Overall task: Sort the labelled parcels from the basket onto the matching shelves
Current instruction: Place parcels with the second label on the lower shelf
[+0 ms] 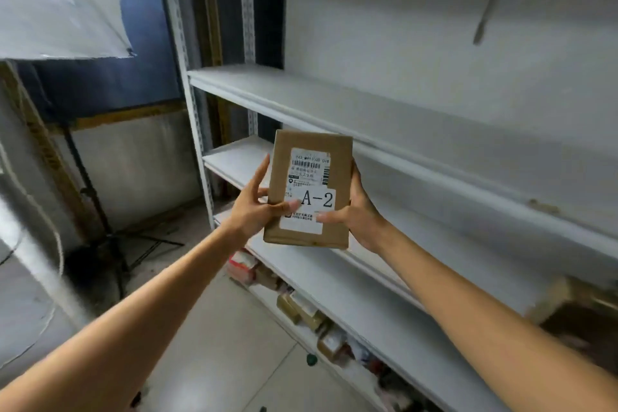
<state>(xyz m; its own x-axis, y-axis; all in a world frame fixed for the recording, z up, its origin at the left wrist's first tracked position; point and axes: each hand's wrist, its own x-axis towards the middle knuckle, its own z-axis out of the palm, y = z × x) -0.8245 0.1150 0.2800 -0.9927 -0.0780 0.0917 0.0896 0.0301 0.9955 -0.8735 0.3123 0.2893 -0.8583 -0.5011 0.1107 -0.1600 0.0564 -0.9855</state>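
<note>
A flat brown cardboard parcel (309, 157) with a white shipping label and a large "A-2" sticker is held upright in front of the white shelf unit (334, 100). My left hand (250, 207) grips its left edge, thumb pressed on the label's lower left. Along the right edge, my right hand (357, 214) holds it with the thumb on the front and fingers behind. The parcel hangs in the air, level with the second shelf board (234, 157). No basket shows.
Several small parcels lie on the lowest shelf (301, 308) near the floor. A brown box (575, 304) sits on a shelf at the right. A light stand's tripod (110, 234) and a white reflector (67, 0) occupy the left side. The floor is tiled.
</note>
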